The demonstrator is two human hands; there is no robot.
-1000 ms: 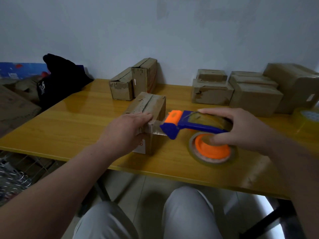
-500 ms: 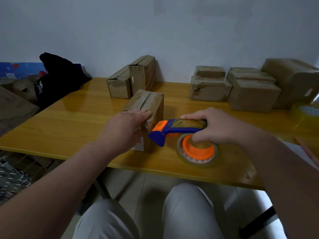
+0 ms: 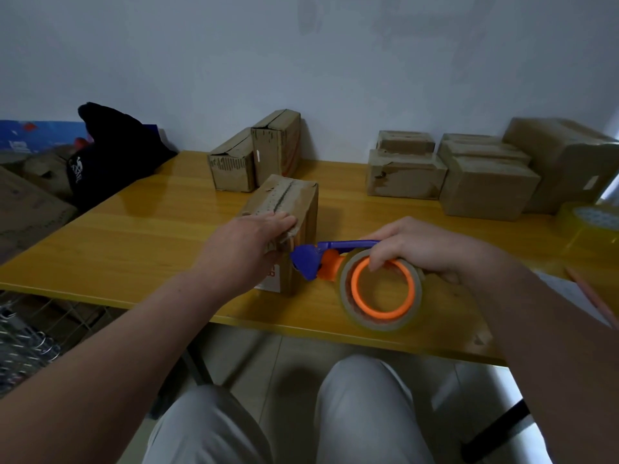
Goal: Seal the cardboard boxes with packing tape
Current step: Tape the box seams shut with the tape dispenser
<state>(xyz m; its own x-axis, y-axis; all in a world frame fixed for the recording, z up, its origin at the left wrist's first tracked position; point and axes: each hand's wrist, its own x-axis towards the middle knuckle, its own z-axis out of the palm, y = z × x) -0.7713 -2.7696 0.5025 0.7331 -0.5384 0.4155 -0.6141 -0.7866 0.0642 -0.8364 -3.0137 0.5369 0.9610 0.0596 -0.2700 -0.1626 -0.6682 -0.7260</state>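
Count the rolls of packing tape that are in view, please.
2. One tape roll sits on the dispenser that the right hand grips; the second roll lies at the right edge of the table. Others may be hidden outside the view.

On a yellow surface [image 3: 150, 246], the left hand [image 3: 249, 242] presses flat on the near top end of a cardboard box [image 3: 284, 199]. At the box's 4 o'clock, the right hand [image 3: 422, 246] grips a blue-and-orange tape dispenser [image 3: 311, 262], its head touching the box. Stacked boxes [image 3: 469, 175] stand at 2 o'clock.
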